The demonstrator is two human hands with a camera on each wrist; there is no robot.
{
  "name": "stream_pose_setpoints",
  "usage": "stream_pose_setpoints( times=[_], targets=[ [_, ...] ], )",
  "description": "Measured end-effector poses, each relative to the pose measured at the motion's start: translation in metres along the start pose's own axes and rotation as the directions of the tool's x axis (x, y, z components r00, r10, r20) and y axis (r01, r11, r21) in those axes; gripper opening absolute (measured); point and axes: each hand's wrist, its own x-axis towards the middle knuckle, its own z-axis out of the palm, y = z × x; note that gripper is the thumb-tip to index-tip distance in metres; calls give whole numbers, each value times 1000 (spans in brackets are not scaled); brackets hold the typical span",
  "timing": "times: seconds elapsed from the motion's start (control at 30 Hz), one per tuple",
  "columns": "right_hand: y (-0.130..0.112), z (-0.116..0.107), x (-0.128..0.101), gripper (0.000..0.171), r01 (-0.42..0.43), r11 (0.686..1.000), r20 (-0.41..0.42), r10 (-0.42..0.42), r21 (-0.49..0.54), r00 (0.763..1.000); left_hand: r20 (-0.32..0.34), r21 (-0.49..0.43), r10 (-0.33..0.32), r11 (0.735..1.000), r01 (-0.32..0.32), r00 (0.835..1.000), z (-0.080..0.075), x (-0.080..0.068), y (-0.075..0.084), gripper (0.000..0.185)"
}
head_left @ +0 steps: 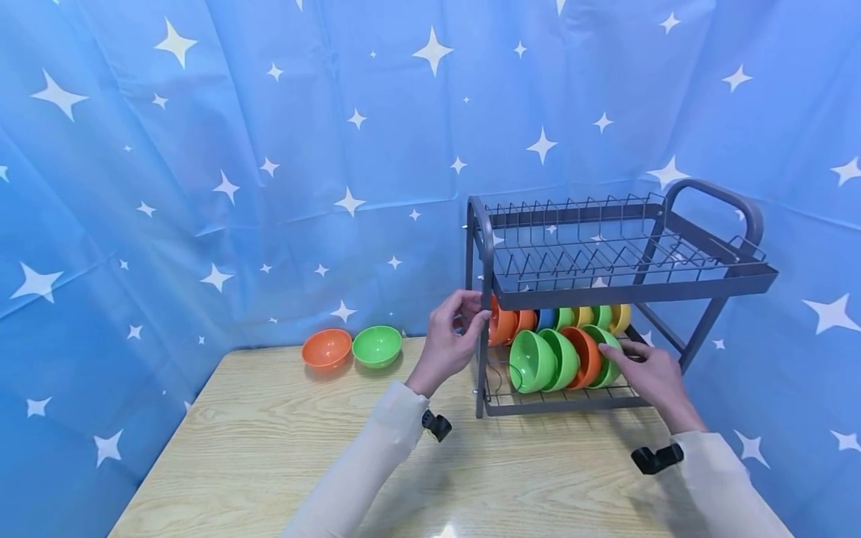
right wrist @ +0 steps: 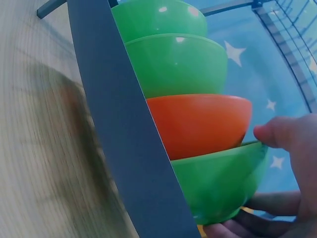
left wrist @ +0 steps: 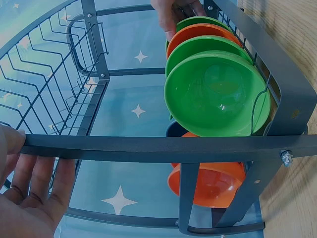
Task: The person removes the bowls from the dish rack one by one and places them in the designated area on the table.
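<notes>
Right hand (head_left: 649, 376) pinched the end green bowl (head_left: 608, 359) of the front row on the rack's (head_left: 622, 280) lower tier; left hand (head_left: 454, 340) clasped the rack's front-left post. Judged mid-removal; next, lift clear of the rail.

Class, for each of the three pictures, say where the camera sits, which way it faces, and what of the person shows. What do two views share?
Head: above the table, facing forward and down at the rack; both sleeved arms, left hand, right hand.
Left wrist: beside the rack's end post, looking along the bowls; left hand's fingers.
Right wrist: low in front, facing the bowl row; thumb and fingers on the end green bowl.
Shared: both wrist views show the front green-green-orange-green row.
</notes>
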Motion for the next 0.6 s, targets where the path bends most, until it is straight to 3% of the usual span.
stream_pose_setpoints(
  times=[0.33, 0.6],
  targets=[
    [-6, 1, 0, 89, 59, 995, -94, -66, -74, 993, 6, 8, -2, 1000, 2, 1000, 0, 0, 0, 21],
    [-10, -2, -3, 78, 174, 976, -211, -199, -135, 957, 0, -6, -6, 1000, 6, 1000, 0, 0, 0, 21]
  ],
)
